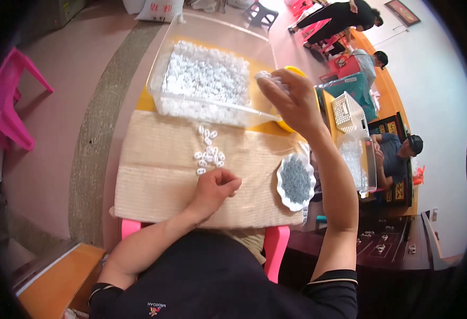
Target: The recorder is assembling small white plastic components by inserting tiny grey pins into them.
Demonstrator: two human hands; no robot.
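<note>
My right hand (293, 101) is raised over the near right corner of a clear plastic bin (220, 32) and grips several small white plastic pieces (269, 80). The bin is heaped with the same white pieces (204, 82). My left hand (216, 189) rests on a beige woven mat (153, 170), fingers curled, just below a loose cluster of white pieces (208, 154); whether it holds one is hidden. A white scalloped dish (281, 183) with small grey metal parts (295, 178) sits at the mat's right edge.
A yellow bowl (296, 70) peeks out behind my right hand. A white slotted basket (349, 111) and a second clear bin (358, 159) stand to the right. A pink chair (13, 101) is at left. Other people sit and bend at the right and far right.
</note>
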